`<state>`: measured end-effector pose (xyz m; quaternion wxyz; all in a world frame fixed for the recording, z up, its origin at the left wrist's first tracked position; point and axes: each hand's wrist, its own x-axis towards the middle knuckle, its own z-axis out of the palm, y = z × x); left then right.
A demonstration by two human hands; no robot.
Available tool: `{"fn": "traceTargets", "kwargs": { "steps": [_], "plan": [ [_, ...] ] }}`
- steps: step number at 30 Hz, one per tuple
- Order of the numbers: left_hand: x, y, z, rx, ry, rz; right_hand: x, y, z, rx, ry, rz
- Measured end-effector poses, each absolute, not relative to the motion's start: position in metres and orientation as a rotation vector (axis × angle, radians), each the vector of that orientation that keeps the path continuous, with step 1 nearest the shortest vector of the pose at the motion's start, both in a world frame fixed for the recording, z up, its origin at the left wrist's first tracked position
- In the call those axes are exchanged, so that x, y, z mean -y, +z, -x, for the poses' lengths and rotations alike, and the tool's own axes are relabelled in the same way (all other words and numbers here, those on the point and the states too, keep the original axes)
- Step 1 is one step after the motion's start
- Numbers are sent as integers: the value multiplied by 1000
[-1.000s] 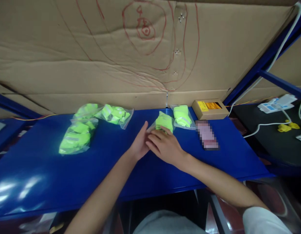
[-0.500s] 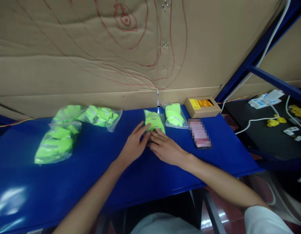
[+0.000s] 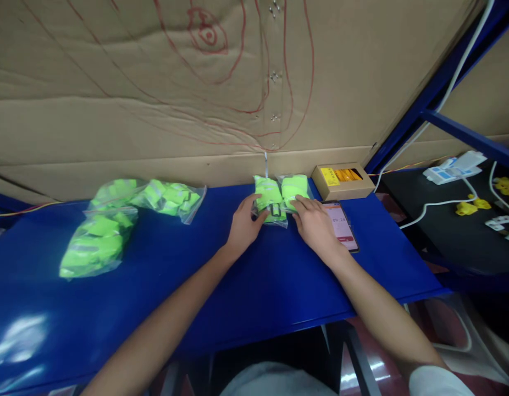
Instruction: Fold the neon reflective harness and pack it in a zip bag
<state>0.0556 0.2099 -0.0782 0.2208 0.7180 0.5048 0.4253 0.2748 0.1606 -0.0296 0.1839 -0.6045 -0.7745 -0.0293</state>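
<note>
Two small clear bags of neon-yellow pieces lie side by side at the back of the blue table. My left hand grips the left small bag by its left edge, thumb and fingers closed on it. My right hand lies with its fingers stretched flat on the near corner of the right small bag. A phone with a lit screen sits just right of my right hand, partly covered by it.
Two bigger bags of neon-yellow pieces lie at the left. A brown cardboard box stands at the back right against the cardboard wall. Power strips and cables lie on the black surface to the right.
Both hands have moved away from me to the table's back. The left small bag has been pushed back next to the right one. My right hand has shifted right, onto the second bag.
</note>
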Motion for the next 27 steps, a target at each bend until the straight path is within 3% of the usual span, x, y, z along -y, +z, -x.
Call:
{"fn": "traceTargets", "kwargs": {
  "steps": [27],
  "plan": [
    [-211,-73,-53,-1246,1010,-2286,-162,-13,-312,2186,30,1760]
  ]
}}
